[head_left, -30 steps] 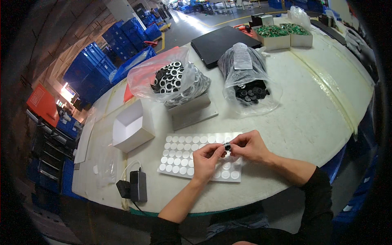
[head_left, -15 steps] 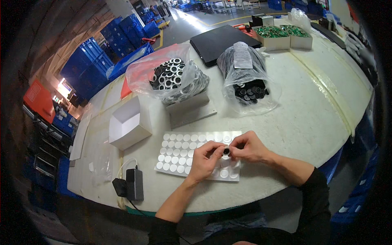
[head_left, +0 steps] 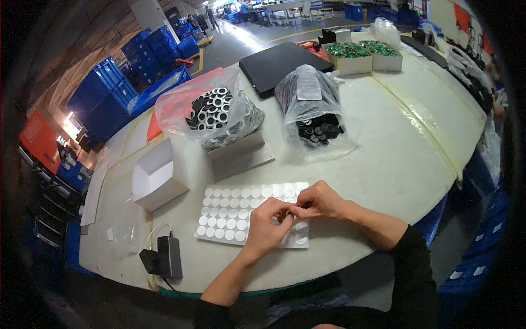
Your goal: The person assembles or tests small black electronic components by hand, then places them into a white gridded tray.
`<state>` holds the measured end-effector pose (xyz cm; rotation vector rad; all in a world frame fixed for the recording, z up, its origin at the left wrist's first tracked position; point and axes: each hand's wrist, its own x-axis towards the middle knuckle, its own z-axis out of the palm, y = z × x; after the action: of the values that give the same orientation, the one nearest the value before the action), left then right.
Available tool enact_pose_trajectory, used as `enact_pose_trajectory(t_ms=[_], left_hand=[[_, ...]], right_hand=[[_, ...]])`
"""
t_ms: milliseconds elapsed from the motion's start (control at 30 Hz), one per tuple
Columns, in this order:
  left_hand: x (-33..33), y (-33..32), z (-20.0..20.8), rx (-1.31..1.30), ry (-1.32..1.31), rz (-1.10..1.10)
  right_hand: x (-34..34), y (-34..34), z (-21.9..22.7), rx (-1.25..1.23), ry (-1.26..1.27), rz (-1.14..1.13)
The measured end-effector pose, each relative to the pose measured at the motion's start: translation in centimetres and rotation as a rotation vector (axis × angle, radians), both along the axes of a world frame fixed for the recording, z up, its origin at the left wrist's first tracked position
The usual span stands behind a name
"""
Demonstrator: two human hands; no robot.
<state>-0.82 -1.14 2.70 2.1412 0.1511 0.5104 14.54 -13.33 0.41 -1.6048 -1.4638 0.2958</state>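
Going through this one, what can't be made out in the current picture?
All in the head view:
What the left hand and right hand pinch: hidden by their fingers.
Part of the sheet of white discs: covered by both hands.
Print on the bag label: too small.
Single green parts: too small.

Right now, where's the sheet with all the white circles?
In the head view, the sheet lies on the table, below and slightly left of centre, partly hidden by the left hand; the metal bracket is beyond it.
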Motion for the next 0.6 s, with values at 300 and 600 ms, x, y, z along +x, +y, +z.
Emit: enact_pose_trajectory(t_ms=[300, 600], left_hand=[[0.4, 0.8, -1.3, -0.742, -0.015, -0.022], [0.3, 1.1, -2.3, -0.844, -0.022, -0.016]], right_hand=[[12.8, -1.5, -2.7, 0.15, -0.419, -0.823], [12.2, -1.0, -1.9, -0.294, -0.475, -0.962]])
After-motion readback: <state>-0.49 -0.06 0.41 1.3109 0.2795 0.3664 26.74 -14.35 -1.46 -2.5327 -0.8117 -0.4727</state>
